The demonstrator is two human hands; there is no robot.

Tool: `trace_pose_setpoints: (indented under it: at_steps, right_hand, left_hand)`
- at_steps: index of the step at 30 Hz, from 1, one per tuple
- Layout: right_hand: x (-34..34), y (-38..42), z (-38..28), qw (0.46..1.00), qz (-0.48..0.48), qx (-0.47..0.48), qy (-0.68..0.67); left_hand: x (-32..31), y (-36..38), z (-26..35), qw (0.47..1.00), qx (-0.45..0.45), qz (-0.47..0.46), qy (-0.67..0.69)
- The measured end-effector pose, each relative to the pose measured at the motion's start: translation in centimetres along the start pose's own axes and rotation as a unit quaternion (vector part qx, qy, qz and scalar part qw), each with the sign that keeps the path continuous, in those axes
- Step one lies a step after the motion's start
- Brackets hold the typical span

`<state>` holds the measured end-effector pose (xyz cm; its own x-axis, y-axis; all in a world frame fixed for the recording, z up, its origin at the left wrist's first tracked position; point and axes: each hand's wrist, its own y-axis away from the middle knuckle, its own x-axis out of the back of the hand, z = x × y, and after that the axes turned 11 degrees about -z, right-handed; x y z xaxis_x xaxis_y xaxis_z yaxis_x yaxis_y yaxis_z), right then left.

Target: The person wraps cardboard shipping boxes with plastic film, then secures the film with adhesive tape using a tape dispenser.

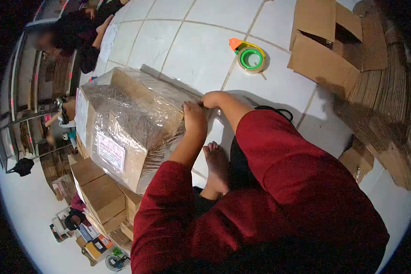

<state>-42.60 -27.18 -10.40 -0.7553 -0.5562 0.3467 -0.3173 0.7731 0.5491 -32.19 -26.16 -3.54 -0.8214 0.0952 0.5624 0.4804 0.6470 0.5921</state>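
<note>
A cardboard carton [134, 155] covered in clear plastic wrap [137, 98] sits on the tiled floor in front of me. A white label with red print [111, 151] shows through its near side. My left hand [194, 119] is closed at the carton's right corner, its fingers on the wrap. Just beside it, my right hand [213, 100] is closed too, pinching at the wrap's edge; the fingertips are partly hidden. A black looped handle [278, 111], perhaps of scissors, lies by my right sleeve and is partly covered by it.
A green-cored tape roll in an orange dispenser [250, 57] lies on the floor beyond my hands. Stacked flattened cardboard [379, 100] and an opened box [324, 50] are at right. Open cartons [100, 192] stand at left. Another person [73, 36] sits at upper left.
</note>
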Motion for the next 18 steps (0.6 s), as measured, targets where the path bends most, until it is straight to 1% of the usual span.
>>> trace_pose_setpoints:
  at_steps: [1,2,4,5,7,8,10,11,12,13,14,15,16,17,18]
  right_hand:
    - [0.3,0.1,0.1,1.0,-0.031,-0.006,0.005]
    - [0.4,0.2,0.2,0.998,-0.063,-0.011,0.01]
    - [0.0,0.1,0.7,0.999,-0.043,0.01,0.003]
    - [-0.3,-0.1,0.7,0.999,-0.029,0.03,0.0]
    - [-0.7,-2.3,1.7,0.999,-0.025,0.023,0.001]
    - [-1.1,-3.0,2.2,1.0,-0.016,-0.004,0.01]
    - [-1.9,-3.9,2.5,0.998,0.003,-0.062,0.026]
    - [-2.4,-4.3,2.5,0.996,0.01,-0.085,0.036]
    - [-3.1,-4.8,2.5,0.993,0.018,-0.107,0.052]
    - [-3.9,-5.4,2.4,0.99,0.025,-0.122,0.066]
    - [-4.6,-5.8,2.4,0.987,0.03,-0.135,0.078]
    - [-5.4,-6.2,2.3,0.984,0.039,-0.146,0.089]
    - [-5.9,-6.6,2.3,0.982,0.044,-0.157,0.099]
    - [-6.7,-6.8,2.3,0.979,0.045,-0.164,0.109]
    - [-7.5,-7.1,2.3,0.977,0.043,-0.171,0.119]
  left_hand:
    - [0.6,0.5,-0.2,0.999,-0.003,-0.047,-0.024]
    - [0.6,0.9,-0.2,0.998,-0.002,-0.047,-0.03]
    - [0.2,1.3,-0.3,0.999,-0.029,0.006,-0.023]
    - [-0.1,1.5,-0.1,0.999,-0.031,0.005,-0.027]
    - [0.3,1.7,0.4,0.996,0.013,0.082,-0.042]
    - [0.8,1.5,0.4,0.996,0.012,0.08,-0.041]
    - [3.1,1.6,-0.3,0.997,-0.029,-0.044,0.052]
    - [2.7,2.2,-0.1,0.997,-0.024,-0.049,0.055]
    - [2.2,2.9,0.5,0.991,-0.086,0.027,0.095]
    - [1.6,3.6,1.0,0.975,-0.143,0.105,0.133]
    - [0.8,4.8,1.3,0.954,-0.186,0.101,0.213]
    - [0.6,7.3,1.7,0.919,-0.134,0.113,0.352]
    - [-0.6,9.2,2.2,0.877,-0.083,0.109,0.461]
    - [-2.5,10.8,2.5,0.814,-0.006,0.111,0.571]
    - [-5.5,12.5,3.1,0.732,0.073,0.112,0.669]
